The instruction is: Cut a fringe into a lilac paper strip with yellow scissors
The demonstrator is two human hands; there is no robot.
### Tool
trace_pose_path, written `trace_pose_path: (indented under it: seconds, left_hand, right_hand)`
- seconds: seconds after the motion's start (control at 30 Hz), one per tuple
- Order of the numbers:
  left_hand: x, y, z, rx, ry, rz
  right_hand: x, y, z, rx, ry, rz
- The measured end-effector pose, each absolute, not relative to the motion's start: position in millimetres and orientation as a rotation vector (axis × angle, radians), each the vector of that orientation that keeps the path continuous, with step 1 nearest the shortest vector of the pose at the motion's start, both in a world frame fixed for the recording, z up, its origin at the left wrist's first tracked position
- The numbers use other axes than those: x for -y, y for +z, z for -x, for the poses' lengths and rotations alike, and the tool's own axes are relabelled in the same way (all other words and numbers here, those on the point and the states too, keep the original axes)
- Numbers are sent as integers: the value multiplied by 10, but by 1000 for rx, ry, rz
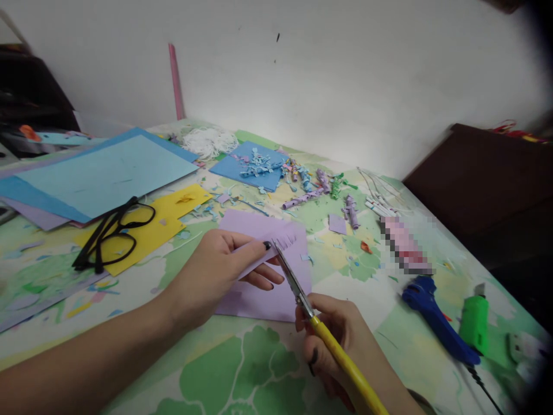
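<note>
My left hand pinches a folded purple paper strip between thumb and fingers. Short cuts form a fringe at the strip's far end. My right hand grips scissors with yellow handles, and their blade tips meet the strip beside my left thumb. Whether the blades are fully closed is hard to make out. Beneath both lies a purple paper sheet on the table. Beyond it are a rolled purple paper piece with fringes and a small purple square.
Black glasses rest on yellow paper at left, near blue sheets. Fringed rolls cover a blue square at the back, beside white string. A blue glue gun and green cutter lie at right.
</note>
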State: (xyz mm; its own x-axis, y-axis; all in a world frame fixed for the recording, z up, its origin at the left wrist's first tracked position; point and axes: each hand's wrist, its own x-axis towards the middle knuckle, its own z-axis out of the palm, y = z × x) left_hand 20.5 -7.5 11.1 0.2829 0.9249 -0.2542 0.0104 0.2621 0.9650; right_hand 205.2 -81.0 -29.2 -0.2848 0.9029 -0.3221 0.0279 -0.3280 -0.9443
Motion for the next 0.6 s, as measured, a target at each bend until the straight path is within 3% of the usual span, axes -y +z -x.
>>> trace_pose_path:
  seconds: [0.6]
  left_hand:
    - [79,115,-205,-1094,826,-1103]
  right_hand:
    - [832,-352,-2056,1303,1637,1285]
